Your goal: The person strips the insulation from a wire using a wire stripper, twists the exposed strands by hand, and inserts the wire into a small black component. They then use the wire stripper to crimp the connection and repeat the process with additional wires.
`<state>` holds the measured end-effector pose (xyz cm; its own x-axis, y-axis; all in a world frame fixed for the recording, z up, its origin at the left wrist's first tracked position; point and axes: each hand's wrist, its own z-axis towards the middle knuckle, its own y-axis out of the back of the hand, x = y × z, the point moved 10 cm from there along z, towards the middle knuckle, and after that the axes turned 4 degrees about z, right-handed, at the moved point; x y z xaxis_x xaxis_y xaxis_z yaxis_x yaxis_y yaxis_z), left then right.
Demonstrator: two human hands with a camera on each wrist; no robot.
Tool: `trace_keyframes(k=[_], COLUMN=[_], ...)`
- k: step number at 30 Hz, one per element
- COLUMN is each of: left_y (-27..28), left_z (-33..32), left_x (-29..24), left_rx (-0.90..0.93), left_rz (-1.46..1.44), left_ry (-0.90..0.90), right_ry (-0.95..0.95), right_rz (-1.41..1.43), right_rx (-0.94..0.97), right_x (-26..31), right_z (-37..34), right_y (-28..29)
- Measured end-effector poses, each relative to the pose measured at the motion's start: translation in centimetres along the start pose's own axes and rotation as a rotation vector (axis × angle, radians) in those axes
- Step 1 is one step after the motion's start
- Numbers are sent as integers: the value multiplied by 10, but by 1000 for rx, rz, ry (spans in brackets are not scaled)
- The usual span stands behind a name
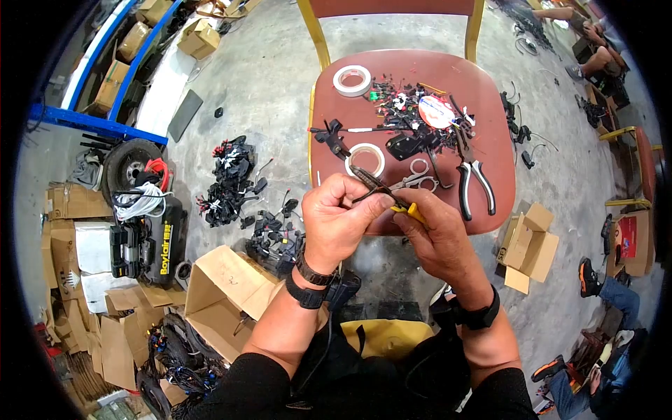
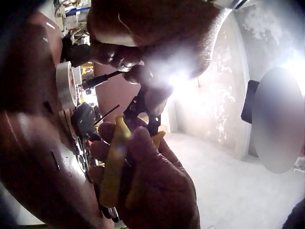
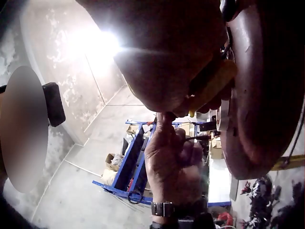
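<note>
Over the front edge of a red chair seat point(image 1: 413, 63), my two hands work close together. The right hand point(image 1: 444, 234) grips wire strippers with yellow handles point(image 2: 114, 167); their dark flat head, with small holes, points toward the left hand. My left hand point(image 1: 336, 217) pinches a thin black cable point(image 2: 107, 77) between thumb and fingers, right by the tool's head. Fingers cover part of the cable and of the head. Just beyond the hands lie a roll of white tape point(image 1: 381, 157), metal scissors point(image 1: 420, 180) and pliers with black-and-white handles point(image 1: 488, 189).
Small connector scraps point(image 1: 399, 105) and a second tape roll point(image 1: 352, 89) lie farther back on the seat. Black cable parts point(image 1: 234, 175) are heaped on the floor at left. Open cardboard boxes point(image 1: 217, 280) stand either side, with a black compressor point(image 1: 162, 241) at far left.
</note>
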<state>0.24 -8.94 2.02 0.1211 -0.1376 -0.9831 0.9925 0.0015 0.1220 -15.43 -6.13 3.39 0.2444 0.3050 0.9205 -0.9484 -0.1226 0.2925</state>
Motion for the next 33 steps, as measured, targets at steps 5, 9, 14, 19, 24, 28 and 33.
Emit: trace_keyframes(k=[5, 9, 14, 19, 24, 28, 33], left_y=[-1, -5, -7, -9, -10, -10, -12], left_z=[4, 8, 13, 17, 21, 23, 26], left_x=[3, 5, 9, 10, 10, 12, 15], left_rx=[-11, -16, -12, -33, -44, -62, -75], left_rz=[15, -24, -16, -30, 10, -3, -11], left_ry=[-23, 2, -19, -13, -1, -8, -4], right_ry=[-13, -16, -4, -26, -6, 17, 24], right_rz=[-12, 6, -28, -40, -67, -53, -51], right_rx=[-20, -37, -48, -26, -48, -104, -123], right_x=[-7, -11, -16, -19, -20, -21, -21], right_z=[1, 2, 3, 5, 8, 11, 13], right_y=[2, 4, 7, 9, 10, 12, 14])
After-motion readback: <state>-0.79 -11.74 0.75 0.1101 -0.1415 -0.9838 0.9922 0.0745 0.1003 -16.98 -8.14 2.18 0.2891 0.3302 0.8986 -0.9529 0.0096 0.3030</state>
